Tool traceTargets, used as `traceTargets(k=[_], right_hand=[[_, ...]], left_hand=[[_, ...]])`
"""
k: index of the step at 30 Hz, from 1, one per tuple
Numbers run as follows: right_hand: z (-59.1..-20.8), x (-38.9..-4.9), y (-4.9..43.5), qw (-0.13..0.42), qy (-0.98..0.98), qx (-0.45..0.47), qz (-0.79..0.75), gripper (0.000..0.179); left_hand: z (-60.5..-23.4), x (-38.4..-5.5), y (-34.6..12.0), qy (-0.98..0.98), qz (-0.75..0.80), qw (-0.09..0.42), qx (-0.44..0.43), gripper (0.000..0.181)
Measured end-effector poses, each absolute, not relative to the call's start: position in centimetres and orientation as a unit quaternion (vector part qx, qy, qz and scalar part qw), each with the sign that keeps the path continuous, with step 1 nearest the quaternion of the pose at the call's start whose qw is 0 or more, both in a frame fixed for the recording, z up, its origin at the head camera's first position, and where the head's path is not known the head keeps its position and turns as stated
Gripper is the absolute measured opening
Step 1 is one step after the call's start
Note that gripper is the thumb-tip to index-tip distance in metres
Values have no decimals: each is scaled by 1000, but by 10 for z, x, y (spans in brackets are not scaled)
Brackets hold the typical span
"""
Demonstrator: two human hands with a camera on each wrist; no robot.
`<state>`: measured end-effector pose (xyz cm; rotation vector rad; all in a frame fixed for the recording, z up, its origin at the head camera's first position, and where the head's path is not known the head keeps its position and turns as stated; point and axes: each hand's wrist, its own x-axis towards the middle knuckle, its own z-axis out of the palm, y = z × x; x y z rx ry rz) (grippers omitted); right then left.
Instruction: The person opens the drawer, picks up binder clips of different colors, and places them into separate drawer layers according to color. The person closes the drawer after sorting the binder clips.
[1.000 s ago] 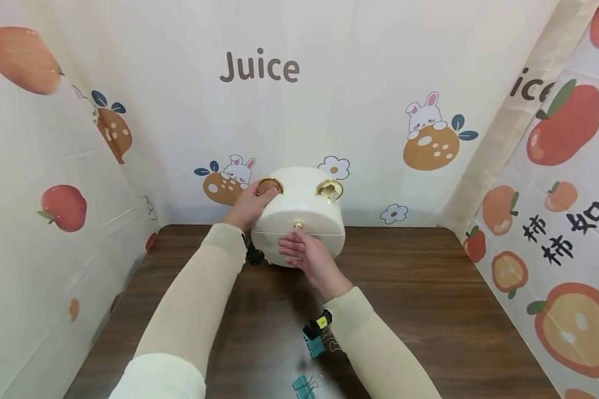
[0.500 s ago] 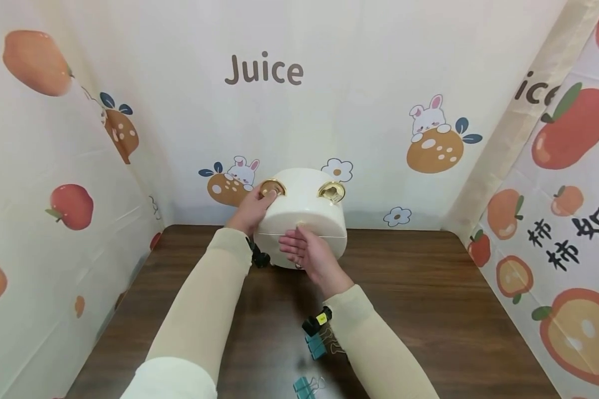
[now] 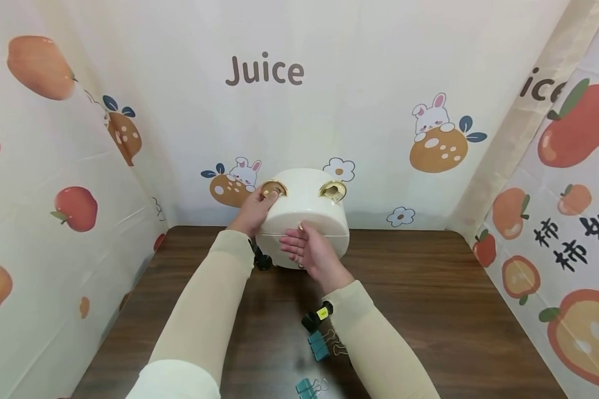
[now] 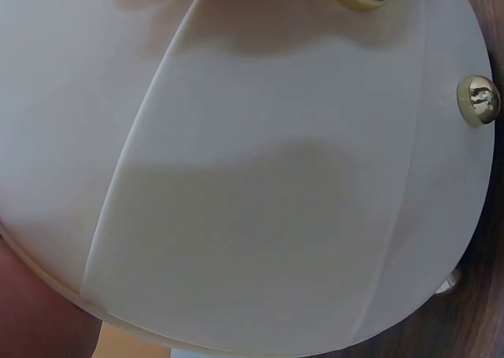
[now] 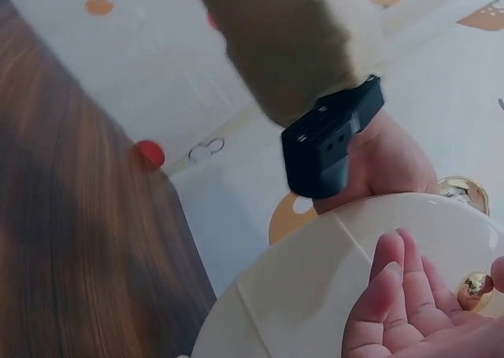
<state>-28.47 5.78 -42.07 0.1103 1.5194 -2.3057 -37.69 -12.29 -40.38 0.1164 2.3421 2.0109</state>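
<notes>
A white, round-fronted box (image 3: pixel 301 194) with two gold ear-shaped rings stands against the back of the table. My left hand (image 3: pixel 252 213) grips its left side, thumb by the left gold ring (image 3: pixel 274 189) and fingers hidden behind. In front, my right hand (image 3: pixel 319 257) has its thumb tip at the small gold knob (image 5: pixel 476 289), its other fingers held out straight before the box face. A seam runs across that face just under the knob. Up close in the left wrist view, the lower body (image 4: pixel 252 232) shows gold feet (image 4: pixel 479 100) beneath it.
Teal binder clips (image 3: pixel 319 346) lie on the dark wood table (image 3: pixel 404 310) beside my right forearm, and another binder clip (image 3: pixel 306 389) lies nearer the front edge. Fruit-printed cloth (image 3: pixel 369 72) walls the back and both sides.
The head view has shifted slightly, so the scene sits a little differently in it. My right thumb now covers more of the knob; both hands stay at the box.
</notes>
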Motion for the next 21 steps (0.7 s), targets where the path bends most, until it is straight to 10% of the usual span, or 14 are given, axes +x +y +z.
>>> traceTargets(k=[21], right_hand=[[-415, -283, 59, 201, 500, 69, -840, 34]], left_hand=[[-401, -373, -123, 758, 651, 35, 37, 50]])
